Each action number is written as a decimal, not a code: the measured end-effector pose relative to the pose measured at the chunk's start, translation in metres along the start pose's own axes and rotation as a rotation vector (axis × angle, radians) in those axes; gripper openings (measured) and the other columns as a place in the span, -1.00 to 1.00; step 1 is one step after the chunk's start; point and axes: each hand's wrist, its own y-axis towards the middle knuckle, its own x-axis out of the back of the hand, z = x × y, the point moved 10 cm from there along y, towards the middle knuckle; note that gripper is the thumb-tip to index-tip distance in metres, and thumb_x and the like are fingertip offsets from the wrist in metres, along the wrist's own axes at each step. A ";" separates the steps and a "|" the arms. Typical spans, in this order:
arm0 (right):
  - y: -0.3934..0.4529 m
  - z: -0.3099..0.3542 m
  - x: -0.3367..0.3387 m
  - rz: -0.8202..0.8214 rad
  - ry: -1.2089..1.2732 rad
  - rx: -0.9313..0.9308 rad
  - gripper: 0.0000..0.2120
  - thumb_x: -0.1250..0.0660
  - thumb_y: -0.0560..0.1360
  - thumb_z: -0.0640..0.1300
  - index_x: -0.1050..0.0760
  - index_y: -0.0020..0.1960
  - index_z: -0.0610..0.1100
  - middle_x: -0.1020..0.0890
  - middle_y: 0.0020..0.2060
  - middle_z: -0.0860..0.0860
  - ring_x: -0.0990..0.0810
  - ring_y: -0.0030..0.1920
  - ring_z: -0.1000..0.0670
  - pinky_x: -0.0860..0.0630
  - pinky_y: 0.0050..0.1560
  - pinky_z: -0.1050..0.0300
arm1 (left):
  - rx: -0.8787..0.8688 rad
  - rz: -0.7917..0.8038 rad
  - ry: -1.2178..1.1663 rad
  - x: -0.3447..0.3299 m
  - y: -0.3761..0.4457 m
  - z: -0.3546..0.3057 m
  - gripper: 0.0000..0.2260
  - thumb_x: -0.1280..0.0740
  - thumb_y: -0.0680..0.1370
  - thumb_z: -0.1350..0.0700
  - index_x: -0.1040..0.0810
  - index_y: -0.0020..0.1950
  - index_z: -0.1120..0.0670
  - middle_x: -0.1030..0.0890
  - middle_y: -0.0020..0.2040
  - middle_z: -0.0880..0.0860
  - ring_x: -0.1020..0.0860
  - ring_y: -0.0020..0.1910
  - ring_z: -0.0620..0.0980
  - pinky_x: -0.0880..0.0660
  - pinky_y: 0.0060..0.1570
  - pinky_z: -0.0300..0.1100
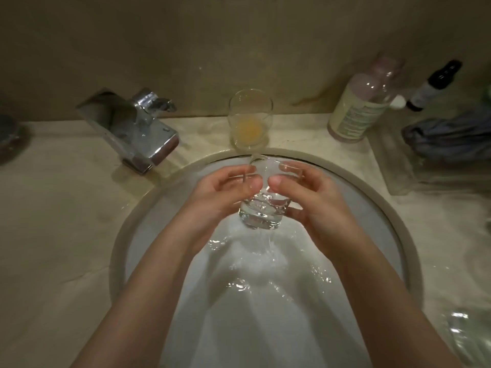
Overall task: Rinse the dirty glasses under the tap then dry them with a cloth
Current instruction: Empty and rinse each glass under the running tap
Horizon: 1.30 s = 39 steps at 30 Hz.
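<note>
Both forearms are reaching up from 6 o'clock over the white basin (377, 208), where water is splashing and pooling just below the hands. The left hand (212, 197) and the right hand (313, 200) are cupping a clear glass (261, 208) between them, each with thumb and fingers curled round its wall, thumbs nearly meeting on the near side. The glass is sitting at the centre of the view, above the basin, its thick base toward 6 o'clock and its rim toward 12, so its long axis is running near to far and tilting away from the person; water is streaming off the base. Neither hand is nearer than the other: they are gripping it evenly from 9 and 3 o'clock. The tap (132, 128) is standing off at 10 o'clock, and whether its stream is reaching the glass cannot be told. Beyond the rim, at 12 o'clock on the counter (53, 208), a second glass (249, 120) with orange residue is waiting upright, just beside the basin edge and probably next for rinsing. A crumpled blue cloth (449, 136) is lying at 2 o'clock, nearer the right hand, beside a bottle (358, 107).
</note>
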 end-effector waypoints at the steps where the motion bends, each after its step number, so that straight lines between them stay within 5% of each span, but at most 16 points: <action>1: 0.002 0.006 0.006 -0.036 -0.010 0.024 -0.40 -0.57 0.15 -0.03 -0.53 0.16 -0.07 -0.64 0.05 -0.09 -0.69 -0.07 0.01 -0.60 0.10 -0.13 | -0.027 0.013 0.038 -0.004 0.002 -0.006 -0.57 -0.55 0.24 -0.02 -0.64 0.09 -0.01 -0.69 0.07 0.08 -0.66 0.02 -0.05 -0.58 0.07 -0.15; 5: 0.009 0.033 0.028 -0.195 -0.075 0.157 -0.32 -0.69 0.09 -0.13 -0.49 0.14 -0.07 -0.59 -0.03 0.01 -0.64 -0.11 0.04 -0.59 -0.02 0.11 | -0.088 -0.079 0.157 -0.005 0.015 -0.029 -0.60 -0.62 0.23 0.02 -0.64 0.03 -0.04 -0.64 -0.02 0.00 -0.63 -0.08 -0.16 -0.58 0.10 -0.09; 8: 0.014 0.053 0.042 -0.288 -0.140 0.260 -0.39 -0.64 0.20 -0.23 -0.43 0.14 -0.03 -0.53 -0.02 0.09 -0.61 -0.06 0.04 -0.54 -0.09 0.20 | -0.189 -0.328 0.197 0.016 0.027 -0.046 -0.65 -0.58 0.33 0.20 -0.57 0.04 0.03 -0.61 -0.12 -0.06 -0.59 -0.23 -0.31 -0.54 -0.07 -0.29; 11: 0.023 0.068 0.053 -0.366 -0.239 0.323 -0.40 -0.65 0.19 -0.18 -0.40 0.09 0.04 -0.51 -0.01 0.17 -0.60 -0.02 0.13 -0.56 -0.06 0.20 | -0.278 -0.489 0.313 0.028 0.040 -0.057 -0.35 -0.62 0.28 0.19 -0.41 0.29 0.02 -0.52 0.12 -0.04 -0.52 0.09 -0.17 -0.46 0.10 -0.28; 15: 0.038 0.081 0.061 -0.420 -0.329 0.363 -0.40 -0.66 0.17 -0.15 -0.38 0.01 0.11 -0.53 -0.05 0.23 -0.55 -0.07 0.28 -0.50 -0.01 0.33 | -0.297 -0.439 0.323 0.016 0.067 -0.061 -0.01 -0.66 0.13 0.04 -0.24 0.48 -0.02 -0.42 0.24 -0.09 -0.41 0.26 -0.15 -0.38 0.36 -0.12; 22: 0.061 0.078 0.057 -0.449 -0.408 0.372 -0.31 -0.66 0.17 -0.14 -0.44 0.22 -0.05 -0.53 0.02 0.10 -0.54 0.11 0.03 -0.49 0.20 0.04 | -0.326 -0.427 0.330 0.012 0.087 -0.063 -0.14 -0.67 0.19 0.13 -0.34 0.39 -0.02 -0.50 0.20 -0.11 -0.50 0.19 -0.15 -0.46 0.28 -0.11; 28: 0.072 0.083 0.051 -0.449 -0.409 0.396 -0.28 -0.65 0.20 -0.15 -0.43 0.28 -0.11 -0.53 0.04 0.09 -0.50 0.02 0.13 -0.41 -0.01 0.40 | -0.374 -0.506 0.308 0.020 0.073 -0.062 -0.21 -0.68 0.18 0.19 -0.42 0.33 -0.01 -0.57 0.14 -0.05 -0.56 0.11 -0.10 -0.51 0.21 -0.13; 34: 0.080 0.086 0.045 -0.453 -0.514 0.431 -0.26 -0.62 0.24 -0.14 -0.39 0.33 -0.15 -0.53 0.11 0.02 -0.49 0.07 0.04 -0.35 0.06 0.31 | -0.372 -0.487 0.211 0.033 0.032 -0.045 -0.28 -0.66 0.19 0.25 -0.44 0.22 -0.14 -0.58 0.14 -0.09 -0.57 0.12 -0.17 -0.54 0.07 -0.32; 37: 0.081 0.086 0.039 -0.435 -0.574 0.437 -0.21 -0.60 0.28 -0.12 -0.31 0.40 -0.19 -0.50 0.25 -0.08 -0.48 0.24 -0.06 -0.36 0.24 0.20 | -0.343 -0.474 0.197 0.045 0.015 -0.035 -0.28 -0.67 0.10 0.16 -0.48 0.15 -0.23 -0.60 0.13 -0.12 -0.59 0.13 -0.17 -0.54 0.10 -0.23; 39: 0.068 0.095 0.028 -0.460 -0.637 0.510 -0.21 -0.55 0.34 -0.11 -0.25 0.45 -0.26 -0.40 0.35 -0.15 -0.38 0.36 -0.10 -0.22 0.30 0.33 | -0.318 -0.477 0.178 0.053 0.006 -0.029 -0.33 -0.62 0.08 0.11 -0.50 0.12 -0.24 -0.63 0.07 -0.15 -0.60 0.08 -0.22 -0.55 0.10 -0.21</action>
